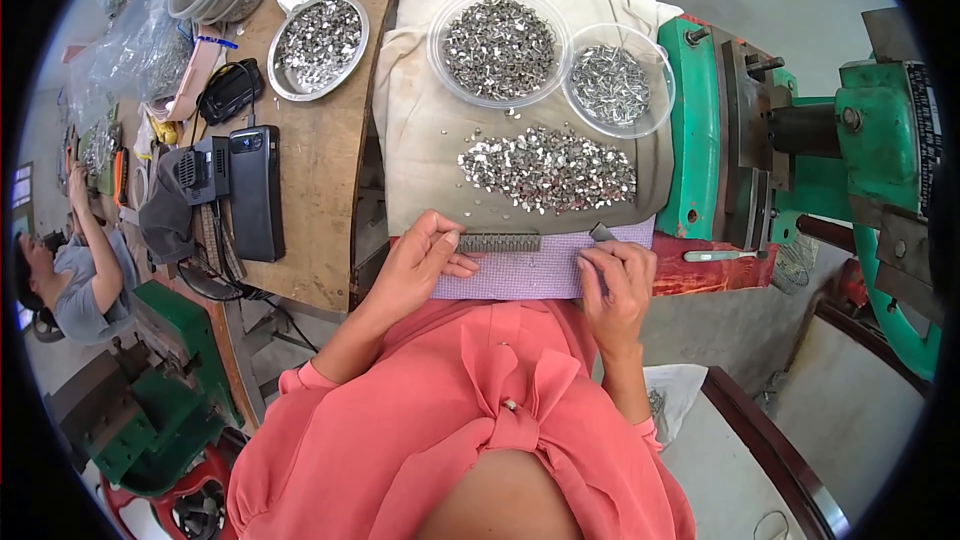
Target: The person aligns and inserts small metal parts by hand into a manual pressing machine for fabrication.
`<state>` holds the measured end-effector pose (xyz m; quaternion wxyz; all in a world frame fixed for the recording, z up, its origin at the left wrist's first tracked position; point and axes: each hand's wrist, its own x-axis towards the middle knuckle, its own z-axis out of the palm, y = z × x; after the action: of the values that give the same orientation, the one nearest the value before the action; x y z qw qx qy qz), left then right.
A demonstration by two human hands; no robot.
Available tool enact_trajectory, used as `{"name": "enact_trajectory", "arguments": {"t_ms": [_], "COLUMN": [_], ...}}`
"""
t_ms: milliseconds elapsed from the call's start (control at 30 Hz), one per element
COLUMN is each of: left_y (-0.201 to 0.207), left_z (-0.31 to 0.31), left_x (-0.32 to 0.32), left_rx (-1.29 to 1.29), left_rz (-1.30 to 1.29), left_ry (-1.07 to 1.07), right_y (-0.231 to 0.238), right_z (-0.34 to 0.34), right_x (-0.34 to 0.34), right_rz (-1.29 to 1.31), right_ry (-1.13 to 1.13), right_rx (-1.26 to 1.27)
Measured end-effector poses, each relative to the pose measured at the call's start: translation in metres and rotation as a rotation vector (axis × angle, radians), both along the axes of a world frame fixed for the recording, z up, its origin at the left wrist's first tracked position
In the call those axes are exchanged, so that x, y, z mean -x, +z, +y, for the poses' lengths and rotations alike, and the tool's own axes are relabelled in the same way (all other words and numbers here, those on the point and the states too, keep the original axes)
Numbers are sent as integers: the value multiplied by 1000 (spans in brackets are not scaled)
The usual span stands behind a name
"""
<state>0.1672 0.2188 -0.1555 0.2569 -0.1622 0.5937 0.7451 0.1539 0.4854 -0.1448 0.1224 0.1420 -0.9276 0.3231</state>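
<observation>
At our L hand (425, 255) we're gripping a toothed metal strip (508, 242); at R hand (617, 287) we're pinching a dk pc (601, 232), metal bits (550, 170) lying beyond.

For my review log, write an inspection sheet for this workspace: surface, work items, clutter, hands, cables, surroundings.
Surface: purple checked mat before a beige cloth.
Work items: slotted metal strip; dark metal piece; pile of small metal parts; large clear tub and smaller clear tub, both holding parts.
Clutter: black phone, metal bowl of parts.
Hands: left hand grips the strip's left end; right hand has the dark piece at its fingertips, grip unclear.
Cables: black, beside the wooden table.
Surroundings: green machine right; another person left.
</observation>
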Motion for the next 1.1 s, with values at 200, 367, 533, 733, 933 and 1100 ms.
{"name": "enact_trajectory", "arguments": {"t_ms": [200,367,533,733,933,1100], "left_y": [-1,-2,-1,4,5,7], "left_z": [-1,-3,-3,-1,0,1], "left_x": [-3,-3,-1,2,3,4], "left_rx": [28,16,-8,4,12,-2], "left_rz": [39,28,-14,-44,-44,-53], "left_ry": [-21,-21,16,45,60,72], "right_y": [-2,-3,-5,-5,-7,-7], "right_z": [-10,-6,5,14,14,15], "right_x": [6,5,2,-2,-2,-1], "right_rz": [-2,-1,-22,-30,-28,-32], "right_ry": [52,44,-25,-83,-87,-85], "right_rx": [19,19,-1,-13,-3,-4]}}
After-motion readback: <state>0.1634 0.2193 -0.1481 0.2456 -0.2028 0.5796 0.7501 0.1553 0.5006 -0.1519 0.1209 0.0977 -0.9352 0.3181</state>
